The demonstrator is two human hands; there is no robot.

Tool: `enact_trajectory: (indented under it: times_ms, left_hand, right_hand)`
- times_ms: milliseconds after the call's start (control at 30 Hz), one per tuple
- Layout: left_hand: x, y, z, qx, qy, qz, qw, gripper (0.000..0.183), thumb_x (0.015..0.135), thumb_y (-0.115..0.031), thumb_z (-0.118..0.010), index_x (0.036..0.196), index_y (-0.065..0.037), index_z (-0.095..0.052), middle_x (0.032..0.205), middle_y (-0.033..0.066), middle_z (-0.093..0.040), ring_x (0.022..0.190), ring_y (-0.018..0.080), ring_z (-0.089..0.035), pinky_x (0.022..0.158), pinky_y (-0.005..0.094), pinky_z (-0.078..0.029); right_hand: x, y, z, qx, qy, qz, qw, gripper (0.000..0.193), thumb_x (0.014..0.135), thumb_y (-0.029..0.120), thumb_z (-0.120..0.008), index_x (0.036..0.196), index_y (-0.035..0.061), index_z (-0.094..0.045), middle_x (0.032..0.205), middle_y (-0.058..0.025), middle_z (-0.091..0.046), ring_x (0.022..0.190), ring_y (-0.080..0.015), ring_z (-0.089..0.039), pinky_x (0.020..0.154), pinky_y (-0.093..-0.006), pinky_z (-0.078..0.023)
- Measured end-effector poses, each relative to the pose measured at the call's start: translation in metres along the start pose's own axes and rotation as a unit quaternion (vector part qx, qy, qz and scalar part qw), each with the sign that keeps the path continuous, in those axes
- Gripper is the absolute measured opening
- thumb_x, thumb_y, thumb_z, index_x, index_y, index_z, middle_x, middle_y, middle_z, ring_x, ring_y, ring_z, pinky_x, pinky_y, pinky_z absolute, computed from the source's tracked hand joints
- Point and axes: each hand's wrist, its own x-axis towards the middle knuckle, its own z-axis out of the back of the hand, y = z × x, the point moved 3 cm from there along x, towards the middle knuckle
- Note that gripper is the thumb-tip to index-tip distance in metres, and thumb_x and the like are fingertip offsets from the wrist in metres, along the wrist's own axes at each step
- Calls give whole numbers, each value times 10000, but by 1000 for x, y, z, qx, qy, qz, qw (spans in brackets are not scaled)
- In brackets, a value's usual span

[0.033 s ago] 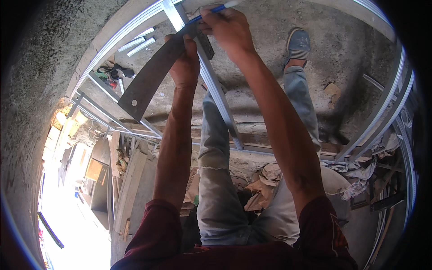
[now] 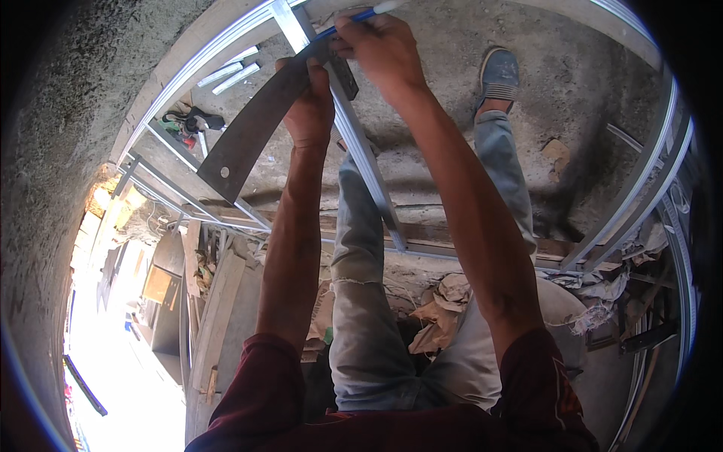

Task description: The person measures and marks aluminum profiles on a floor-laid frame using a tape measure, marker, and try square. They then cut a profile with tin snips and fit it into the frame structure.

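A dark metal carpenter's square, its long blade with a hole near the end, slants down to the left across a silver metal stud. My left hand is closed round the square, thumb on top, pressing it to the stud. A shorter dark part of the square shows on the stud's right side. Above it, my right hand pinches a blue pen. The pen slants down to the left, and its lower end meets the stud beside the square's upper edge. Its exact tip is hard to make out.
The stud belongs to a metal frame that runs round me. Short metal offcuts and a dark tool lie on the concrete floor at left. Crumpled paper lies near my legs. A rough wall rises at far left.
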Motion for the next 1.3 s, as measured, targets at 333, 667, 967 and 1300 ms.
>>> enact_trajectory:
  times_ms: [333, 667, 967, 1300]
  left_hand:
    - [-5, 1, -8, 73, -92, -43, 992, 233, 938, -216, -613, 1006, 6, -616, 881, 202, -671, 889, 345, -652, 798, 469, -494]
    - [-64, -171, 25, -117, 158, -88, 977, 241, 982, -220, -614, 978, 15, -566, 850, 130, -713, 757, 229, -715, 705, 344, -526]
    - [-119, -391, -81, -348, 214, 14, 913, 198, 950, -84, -629, 1033, 83, -562, 992, 154, -684, 835, 210, -682, 739, 312, -546]
    - [-155, -490, -298, -125, 80, -9, 989, 264, 972, -162, -609, 1113, 52, -544, 1119, 274, -641, 1012, 322, -672, 853, 404, -530]
  right_hand:
    - [-71, 45, 90, 108, -141, -9, 984, 235, 983, 184, -653, 1125, -3, -656, 981, -158, -721, 877, -251, -733, 797, -352, -609]
    - [-413, 95, 293, 168, -530, 105, 824, 172, 1009, 241, -600, 1034, 72, -581, 815, -39, -617, 703, -197, -668, 686, -382, -594]
    - [-418, 128, 396, 177, -488, 71, 852, 210, 1024, 284, -577, 1043, 78, -614, 689, -4, -550, 598, -141, -577, 555, -305, -498]
    - [-241, 253, 541, 128, -334, 73, 931, 318, 1013, 351, -609, 915, 57, -683, 656, 23, -543, 531, -77, -484, 495, -245, -390]
